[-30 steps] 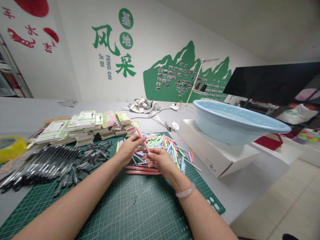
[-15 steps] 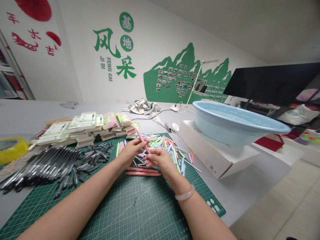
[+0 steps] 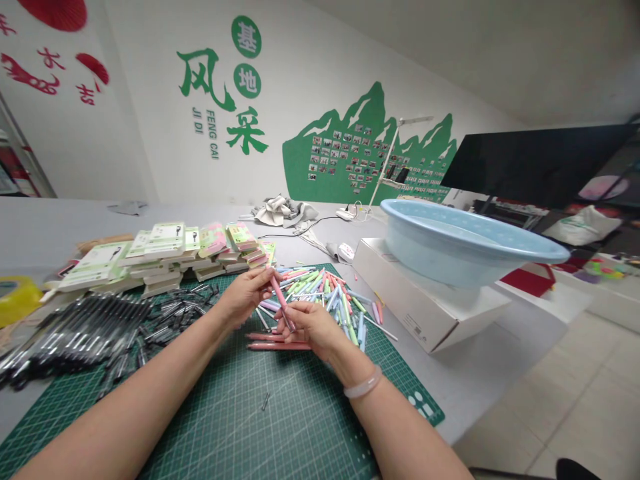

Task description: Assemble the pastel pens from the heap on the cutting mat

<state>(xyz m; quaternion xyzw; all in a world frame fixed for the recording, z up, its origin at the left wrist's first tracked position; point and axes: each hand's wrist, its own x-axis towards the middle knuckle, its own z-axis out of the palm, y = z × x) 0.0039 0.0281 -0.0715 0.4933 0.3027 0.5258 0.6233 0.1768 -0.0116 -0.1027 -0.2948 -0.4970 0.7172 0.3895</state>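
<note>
**Pink pen pinched in both hands over the cutting mat**

So the pink pen (image 3: 280, 300) is up in the air, tilted, right above the far half of the cutting mat (image 3: 260, 433). The left hand (image 3: 245, 297) is closed around its upper end, and the right hand (image 3: 313, 330) is gripping the lower end in its fingertips, with a pale bangle (image 3: 363, 383) on that wrist.

Just past the hands on the mat there's a messy pile of pastel pens (image 3: 325, 300), and two more pink pens (image 3: 277, 346) lie flat right by the right hand. Left of the hands, the mat has loose black pen parts (image 3: 175, 310), then a big bunch of black pens (image 3: 85, 333) running off its left edge. One tiny metal bit (image 3: 265, 401) sits alone near the mat's front.

Along the mat's far edge are stacked packs (image 3: 165, 263), with a yellow tape roll (image 3: 17, 300) off to the left. To the right of the mat, a light blue basin (image 3: 465, 243) sits on a white box (image 3: 425, 300).
</note>
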